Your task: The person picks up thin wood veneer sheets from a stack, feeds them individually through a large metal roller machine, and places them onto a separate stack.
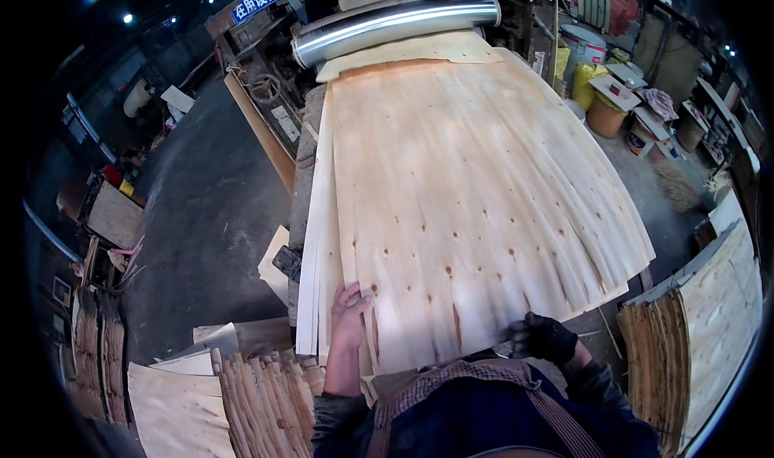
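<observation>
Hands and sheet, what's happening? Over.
Left hand at left edge of wooden sheet. Gloved right hand by near edge. Sheet extends toward metal roller. No obstruction seen.

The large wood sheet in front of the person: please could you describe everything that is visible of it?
The large wood sheet is pale and thin, like veneer, with small brown knots and a few dark slits toward its near edge. It lies broadly flat, with long ripples on the right. Pale strips show along its left side. At the far end, before a shiny roller, is a ragged pale piece. The bare left hand touches its near left corner; the gloved right hand is at the near edge.
</observation>
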The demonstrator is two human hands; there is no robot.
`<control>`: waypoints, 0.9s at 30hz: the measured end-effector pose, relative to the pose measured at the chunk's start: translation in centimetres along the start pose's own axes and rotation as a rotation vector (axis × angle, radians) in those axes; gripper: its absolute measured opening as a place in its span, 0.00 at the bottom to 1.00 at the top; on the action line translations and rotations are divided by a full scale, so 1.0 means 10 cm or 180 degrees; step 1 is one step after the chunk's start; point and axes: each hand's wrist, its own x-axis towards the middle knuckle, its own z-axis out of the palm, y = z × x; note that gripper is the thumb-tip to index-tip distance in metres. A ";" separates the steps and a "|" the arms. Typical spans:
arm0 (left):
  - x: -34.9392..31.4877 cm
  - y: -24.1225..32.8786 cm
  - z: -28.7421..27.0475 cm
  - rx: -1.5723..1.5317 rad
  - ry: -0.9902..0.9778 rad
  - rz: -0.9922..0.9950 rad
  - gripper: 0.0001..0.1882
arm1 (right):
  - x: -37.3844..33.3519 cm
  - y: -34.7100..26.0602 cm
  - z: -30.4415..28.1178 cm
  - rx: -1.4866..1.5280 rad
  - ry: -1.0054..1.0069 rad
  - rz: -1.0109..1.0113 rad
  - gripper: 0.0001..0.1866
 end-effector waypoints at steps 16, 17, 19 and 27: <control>0.07 0.44 0.02 -0.0333 -0.0184 -0.0308 0.26 | -0.30 -0.07 0.26 -0.0786 0.0768 -0.1847 0.11; 0.09 0.53 0.04 -0.0309 -0.0066 -0.0151 0.27 | -0.26 -0.07 0.29 -0.0822 0.0707 -0.1919 0.12; 0.23 0.66 0.03 -0.0278 -0.0086 0.0002 0.28 | -0.18 -0.14 0.41 -0.0820 0.0498 -0.1836 0.12; 1.27 0.79 0.07 -0.0025 0.0207 0.0136 0.27 | 0.57 -0.80 0.58 -0.0741 0.0491 -0.1544 0.11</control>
